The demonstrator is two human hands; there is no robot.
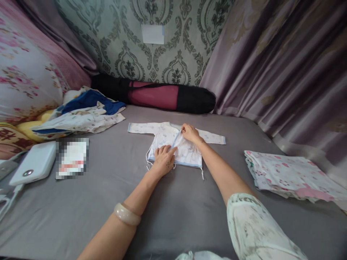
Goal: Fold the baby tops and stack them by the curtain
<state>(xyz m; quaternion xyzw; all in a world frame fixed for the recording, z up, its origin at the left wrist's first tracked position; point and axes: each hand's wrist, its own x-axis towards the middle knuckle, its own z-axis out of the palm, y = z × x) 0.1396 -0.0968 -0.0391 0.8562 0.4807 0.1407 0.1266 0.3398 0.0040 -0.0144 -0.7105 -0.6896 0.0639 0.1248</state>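
A small white baby shirt (pixel 162 139) with blue trim and a faint print lies spread on the grey sheet, both sleeves stretched out sideways. Thin white ties hang from its lower corners. My left hand (pixel 164 160) rests on the lower front of the shirt, fingers extended and slightly apart. Higher up, at the blue-edged front opening near the neckline, my right hand (pixel 191 133) has its fingers closed on the fabric edge. Part of the right sleeve's base is hidden behind that hand.
Folded pink-patterned cloth (pixel 290 175) lies at the right. On the left are a white power bank (pixel 35 162) with a cable, a blurred-out packet (pixel 72 158) and crumpled blue-and-white clothes (pixel 89 112). A black and maroon roll bag (pixel 154 95) lies along the wall.
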